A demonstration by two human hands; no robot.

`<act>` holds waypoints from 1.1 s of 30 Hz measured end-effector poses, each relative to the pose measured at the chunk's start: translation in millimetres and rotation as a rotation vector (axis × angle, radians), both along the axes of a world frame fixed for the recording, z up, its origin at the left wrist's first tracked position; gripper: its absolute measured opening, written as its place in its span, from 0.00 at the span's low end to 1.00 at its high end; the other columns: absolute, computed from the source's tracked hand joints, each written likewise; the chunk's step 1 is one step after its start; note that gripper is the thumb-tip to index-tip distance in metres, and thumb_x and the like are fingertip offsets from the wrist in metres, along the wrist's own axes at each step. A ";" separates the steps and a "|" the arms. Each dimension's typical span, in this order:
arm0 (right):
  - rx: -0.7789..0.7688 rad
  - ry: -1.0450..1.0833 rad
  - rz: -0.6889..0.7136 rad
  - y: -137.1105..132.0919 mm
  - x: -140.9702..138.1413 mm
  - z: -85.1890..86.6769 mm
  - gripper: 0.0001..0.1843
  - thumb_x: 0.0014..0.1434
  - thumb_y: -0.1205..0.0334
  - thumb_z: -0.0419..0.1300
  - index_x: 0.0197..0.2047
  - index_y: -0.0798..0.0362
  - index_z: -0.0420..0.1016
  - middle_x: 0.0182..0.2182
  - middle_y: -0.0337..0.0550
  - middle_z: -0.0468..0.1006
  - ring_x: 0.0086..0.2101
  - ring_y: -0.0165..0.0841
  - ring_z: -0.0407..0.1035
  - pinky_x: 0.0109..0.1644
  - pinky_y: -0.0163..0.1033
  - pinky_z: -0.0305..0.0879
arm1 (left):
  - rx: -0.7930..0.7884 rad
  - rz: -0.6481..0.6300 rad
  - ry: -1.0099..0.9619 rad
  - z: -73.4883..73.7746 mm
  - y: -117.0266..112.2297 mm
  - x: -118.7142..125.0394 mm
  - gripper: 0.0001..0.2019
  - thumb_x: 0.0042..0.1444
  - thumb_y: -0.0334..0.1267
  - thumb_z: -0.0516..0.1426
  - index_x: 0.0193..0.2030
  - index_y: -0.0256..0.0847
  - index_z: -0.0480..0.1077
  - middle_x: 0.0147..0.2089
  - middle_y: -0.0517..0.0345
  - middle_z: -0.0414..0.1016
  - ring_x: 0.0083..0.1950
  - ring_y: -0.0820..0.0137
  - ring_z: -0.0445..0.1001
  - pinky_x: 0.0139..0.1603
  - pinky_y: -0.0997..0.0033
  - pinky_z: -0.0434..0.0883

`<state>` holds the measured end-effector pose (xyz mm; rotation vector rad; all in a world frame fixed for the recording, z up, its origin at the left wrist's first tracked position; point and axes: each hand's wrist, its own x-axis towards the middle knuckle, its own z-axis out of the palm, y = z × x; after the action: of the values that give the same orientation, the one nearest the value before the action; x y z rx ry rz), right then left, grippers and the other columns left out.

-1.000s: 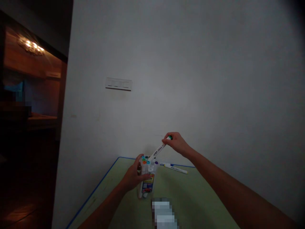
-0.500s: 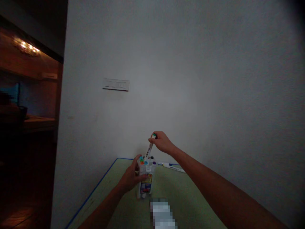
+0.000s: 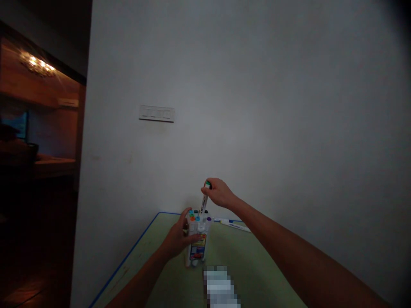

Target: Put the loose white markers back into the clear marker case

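the right hand (image 3: 218, 192) pinches a white marker (image 3: 204, 203) near its green end, fingers closed on it; the marker slants slightly, its lower end at the top of a see-through case (image 3: 198, 247), though how far in it reaches cannot be told. the left hand (image 3: 176, 238) grips that case from the left side, thumb across its colourful front label. the case stands upright on a pale green table (image 3: 250, 261) with blue edging, marker ends in orange, blue, purple and black showing at its top. just right of it lie two loose markers (image 3: 236, 226). nearer the viewer is a pixelated object (image 3: 221, 287). behind rises a grey wall (image 3: 257, 107) with a switch panel (image 3: 156, 114); far left, a lit ceiling lamp (image 3: 37, 64) glows in a dim room.
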<state>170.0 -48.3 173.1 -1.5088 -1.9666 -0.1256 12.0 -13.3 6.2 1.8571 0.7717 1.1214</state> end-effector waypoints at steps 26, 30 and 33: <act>0.073 -0.366 0.042 -22.9 -9.4 -4.2 0.12 0.56 0.62 0.49 0.32 0.56 0.72 0.26 0.44 0.74 0.25 0.29 0.61 0.27 0.34 0.47 | 0.003 -0.004 -0.017 -1.1 1.9 1.1 0.46 0.43 0.40 0.64 0.65 0.43 0.42 0.47 0.52 0.71 0.38 0.67 0.73 0.39 0.65 0.70; -0.249 -0.475 0.199 -14.8 -10.8 -26.1 0.12 0.50 0.65 0.52 0.32 0.57 0.76 0.28 0.47 0.77 0.25 0.29 0.63 0.25 0.33 0.49 | 0.012 -0.044 -0.044 -1.1 2.3 1.2 0.45 0.44 0.39 0.64 0.64 0.43 0.42 0.47 0.52 0.71 0.39 0.67 0.73 0.39 0.65 0.70; -0.337 -0.418 0.287 -10.0 -8.8 -37.2 0.13 0.48 0.67 0.52 0.34 0.57 0.77 0.27 0.45 0.78 0.25 0.29 0.64 0.26 0.32 0.51 | 0.017 -0.031 -0.032 0.5 1.0 0.8 0.44 0.44 0.39 0.64 0.64 0.43 0.42 0.47 0.52 0.70 0.38 0.67 0.73 0.39 0.65 0.70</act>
<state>161.2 -58.4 135.9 -1.4680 -2.6269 0.0177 12.8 -12.3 6.7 1.8547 0.7150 1.1379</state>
